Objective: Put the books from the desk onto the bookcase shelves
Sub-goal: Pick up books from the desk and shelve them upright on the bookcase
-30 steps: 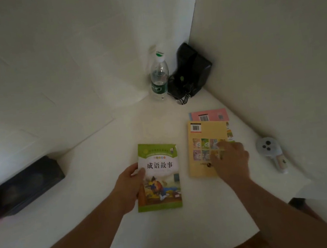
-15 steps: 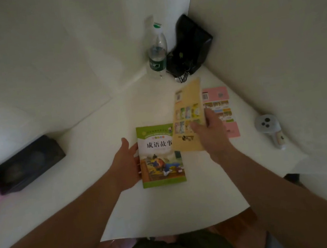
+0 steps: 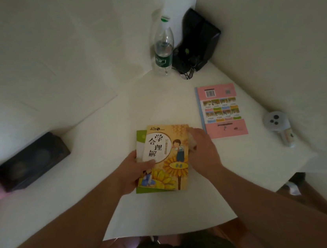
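Books sit on the white tabletop (image 3: 103, 143): a yellow book (image 3: 169, 154) lies on top of a green book (image 3: 140, 139) near the middle, toward the front edge. The left hand (image 3: 132, 172) grips the stack's left side, thumb curled over the yellow cover. The right hand (image 3: 202, 153) rests on the yellow book's right edge, fingers (image 3: 191, 139) bent onto it. A pink book (image 3: 221, 110) lies flat and apart toward the right edge.

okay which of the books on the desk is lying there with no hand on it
The pink book, lying alone near the right wall. The yellow book sits stacked on the green book, both under the hands.
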